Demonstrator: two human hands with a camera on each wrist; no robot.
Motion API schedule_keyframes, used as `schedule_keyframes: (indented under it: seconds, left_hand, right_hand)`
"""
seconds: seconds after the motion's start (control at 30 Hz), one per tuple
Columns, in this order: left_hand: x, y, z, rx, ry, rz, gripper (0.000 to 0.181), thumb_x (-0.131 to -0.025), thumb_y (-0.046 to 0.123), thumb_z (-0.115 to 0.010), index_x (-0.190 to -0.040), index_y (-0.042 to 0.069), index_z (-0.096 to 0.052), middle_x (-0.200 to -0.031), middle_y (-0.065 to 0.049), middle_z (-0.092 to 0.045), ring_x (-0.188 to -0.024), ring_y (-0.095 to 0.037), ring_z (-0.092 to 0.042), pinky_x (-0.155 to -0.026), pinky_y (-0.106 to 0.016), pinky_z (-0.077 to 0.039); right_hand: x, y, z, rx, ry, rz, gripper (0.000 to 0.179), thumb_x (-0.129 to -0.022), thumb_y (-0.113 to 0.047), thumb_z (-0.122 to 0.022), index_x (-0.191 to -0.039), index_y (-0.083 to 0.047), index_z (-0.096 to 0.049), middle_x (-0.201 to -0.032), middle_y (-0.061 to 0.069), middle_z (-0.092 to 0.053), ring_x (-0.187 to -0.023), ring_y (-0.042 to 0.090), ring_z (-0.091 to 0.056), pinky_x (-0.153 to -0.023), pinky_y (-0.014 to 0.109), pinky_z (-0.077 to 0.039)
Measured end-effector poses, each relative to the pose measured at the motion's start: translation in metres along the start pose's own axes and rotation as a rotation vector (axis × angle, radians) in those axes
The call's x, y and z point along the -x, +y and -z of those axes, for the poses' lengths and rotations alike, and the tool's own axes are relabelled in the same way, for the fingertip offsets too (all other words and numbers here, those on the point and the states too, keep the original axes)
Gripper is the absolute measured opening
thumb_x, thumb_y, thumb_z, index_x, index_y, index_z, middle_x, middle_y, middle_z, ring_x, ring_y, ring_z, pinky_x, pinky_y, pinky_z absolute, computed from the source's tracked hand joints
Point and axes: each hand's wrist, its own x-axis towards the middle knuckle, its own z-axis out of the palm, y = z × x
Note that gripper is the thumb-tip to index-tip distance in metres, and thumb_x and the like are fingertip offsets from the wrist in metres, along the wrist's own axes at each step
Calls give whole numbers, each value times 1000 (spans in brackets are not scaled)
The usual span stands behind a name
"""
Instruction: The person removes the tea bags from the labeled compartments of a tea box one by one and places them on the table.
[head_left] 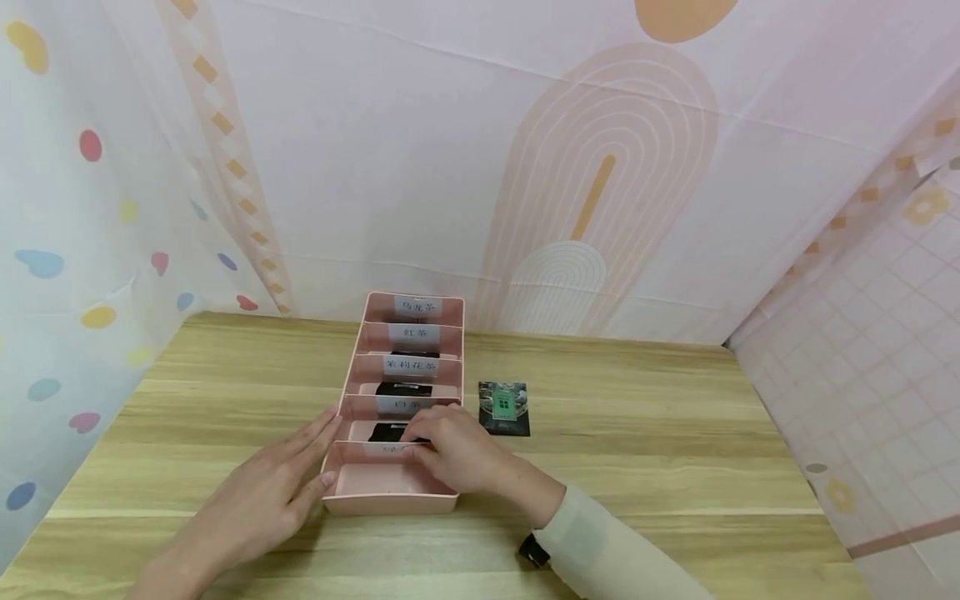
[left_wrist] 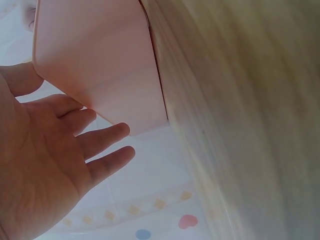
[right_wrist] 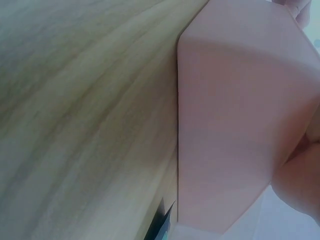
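A long pink box (head_left: 390,505) with several compartments stands on the table, each divider bearing a white paper label with handwritten Chinese characters. My left hand (head_left: 262,492) rests along the box's left wall near the front, fingers fairly straight and thumb at the rim; the left wrist view shows this hand (left_wrist: 45,155) spread beside the wall. My right hand (head_left: 457,450) reaches over the right wall, its fingers at a black packet (head_left: 386,432) in the second compartment from the front. Its fingertips are partly hidden, and I cannot tell whether they pinch the packet.
Right of the box, a dark packet with a green label (head_left: 504,408) lies flat on the wooden table (head_left: 645,467). Another black packet (head_left: 405,389) sits in the middle compartment. A small black object (head_left: 534,551) lies by the right sleeve. Patterned cloth (head_left: 390,167) hangs behind.
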Motion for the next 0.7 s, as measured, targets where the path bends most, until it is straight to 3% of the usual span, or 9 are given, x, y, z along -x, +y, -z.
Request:
schedule_keyframes:
  seconds: [0.27, 0.43, 0.7]
  left_hand:
    - [1, 1, -1, 6, -19, 10, 72, -100, 30, -70, -160, 2, -40, -165, -16, -40, -141, -38, -52, -109, -59, -46]
    - [1, 2, 0, 11, -30, 23, 72, -101, 31, -68, -161, 3, -39, -165, -16, -39, -141, -39, -51, -110, -60, -45]
    - [1, 2, 2, 8, -32, 26, 71, -101, 30, -68, -160, 2, -39, -165, -16, -39, -141, -39, -51, -110, -60, -45]
  right_hand:
    - [1, 1, -3, -63, 42, -6, 7, -101, -12, -73, -103, -12, -79, -104, -4, -75, -105, 9, -67, -102, 26, -49]
    - [1, 4, -3, -152, 91, 15, 4, -97, -9, -76, -98, -10, -79, -98, -3, -76, -99, 8, -66, -97, 20, -51]
    - [2, 5, -3, -201, 123, 20, 6, -96, -6, -76, -95, -11, -79, -95, -9, -73, -97, 4, -64, -93, 16, -50]
